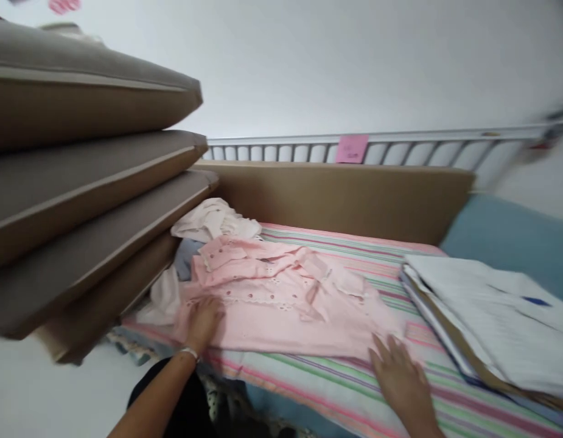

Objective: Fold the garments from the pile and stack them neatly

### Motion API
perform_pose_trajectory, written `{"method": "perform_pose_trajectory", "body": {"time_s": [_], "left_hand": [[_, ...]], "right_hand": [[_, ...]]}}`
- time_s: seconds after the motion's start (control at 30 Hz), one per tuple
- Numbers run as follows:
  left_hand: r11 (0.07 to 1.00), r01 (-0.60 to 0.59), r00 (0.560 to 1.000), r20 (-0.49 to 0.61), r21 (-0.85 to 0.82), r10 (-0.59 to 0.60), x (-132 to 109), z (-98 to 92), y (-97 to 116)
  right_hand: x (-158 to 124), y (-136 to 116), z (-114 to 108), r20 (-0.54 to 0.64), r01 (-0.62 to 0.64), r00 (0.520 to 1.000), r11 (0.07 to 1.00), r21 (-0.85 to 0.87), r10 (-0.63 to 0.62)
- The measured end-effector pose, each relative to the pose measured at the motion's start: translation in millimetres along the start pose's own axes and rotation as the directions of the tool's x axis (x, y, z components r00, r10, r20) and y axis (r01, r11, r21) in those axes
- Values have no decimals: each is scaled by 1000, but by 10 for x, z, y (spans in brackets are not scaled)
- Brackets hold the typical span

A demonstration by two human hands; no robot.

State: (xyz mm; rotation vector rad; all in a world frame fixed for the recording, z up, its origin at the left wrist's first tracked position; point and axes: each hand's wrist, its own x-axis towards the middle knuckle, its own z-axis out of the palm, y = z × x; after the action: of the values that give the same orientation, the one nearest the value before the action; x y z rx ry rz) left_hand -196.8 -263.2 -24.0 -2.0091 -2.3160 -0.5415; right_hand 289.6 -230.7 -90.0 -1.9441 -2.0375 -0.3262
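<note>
Pale pink button-front cotton garment with eyelet trim (281, 298) lies spread flat across the striped pink-and-green sheet (318, 377) of the bed, collar toward the bed's far edge, hem along the near edge.

My left hand (202, 322) rests palm down on the garment's left part, close to the bed's near left corner. Fingers are open and loose, gripping nothing. Thin pale bracelet (188, 351) on that wrist.

My right hand (400, 374) lies flat at the garment's near right corner, fingers spread wide, pressing cloth onto the sheet. Nothing held.

Behind the garment, at the bed's far left corner: a crumpled heap of cream-white clothes (212, 220), touching the collar, with a scrap of light blue fabric (186, 255) just beside it.

Left edge: a stack of thick brown piped cushions (80, 170) overhangs the bed.

Right side: a pile of folded white and tan linens (486, 310), apart from the pink garment.

Far edge: an upright tan padded panel (336, 198). Above it a white slatted rail (400, 149) carrying a square pink paper note (351, 149); writing too blurred to read.
</note>
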Motion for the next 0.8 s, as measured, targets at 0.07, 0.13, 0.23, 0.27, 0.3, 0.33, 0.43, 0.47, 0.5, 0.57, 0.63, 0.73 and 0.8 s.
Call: {"method": "perform_pose_trajectory", "body": {"time_s": [0.07,0.13,0.23,0.27,0.3,0.33,0.43,0.47,0.5,0.57,0.63,0.73,0.8], "left_hand": [[1000,-11,1000,17,23,10,112,-43,-22],[998,-12,1000,20,55,11,210,-88,-70],[992,12,1000,-21,125,-9,263,-105,-43],[988,14,999,-47,153,-7,248,-80,18],[985,-5,997,-69,173,17,216,-33,105],[982,-58,994,-80,180,74,169,36,212],[926,-363,930,-15,103,367,-28,335,539],[893,-447,895,23,59,446,-93,439,614],[871,-490,871,58,21,488,-145,530,662],[881,-472,874,116,-33,473,-182,636,695],[908,-412,896,144,-78,419,-107,611,720],[917,-366,922,74,-160,381,204,360,987],[889,-394,914,5,-234,406,493,162,1387]], "right_hand": [[22,-112,-132,17,-61,998,993,-104,63],[42,-187,-213,28,-82,996,985,-151,87],[47,-225,-252,35,-108,993,983,-150,115],[45,-225,-250,34,-117,992,983,-145,123],[42,-221,-244,32,-122,991,983,-140,127],[40,-216,-235,28,-126,991,983,-135,130],[39,-201,-210,13,-125,992,985,-118,127],[39,-198,-203,9,-123,992,986,-112,125],[40,-195,-197,7,-123,992,987,-105,124],[43,-189,-185,1,-128,992,988,-89,128],[50,-184,-171,-8,-135,991,988,-74,134],[59,-175,-150,-31,-127,992,990,-54,126],[59,-167,-136,-47,-127,991,991,-39,125]]}}
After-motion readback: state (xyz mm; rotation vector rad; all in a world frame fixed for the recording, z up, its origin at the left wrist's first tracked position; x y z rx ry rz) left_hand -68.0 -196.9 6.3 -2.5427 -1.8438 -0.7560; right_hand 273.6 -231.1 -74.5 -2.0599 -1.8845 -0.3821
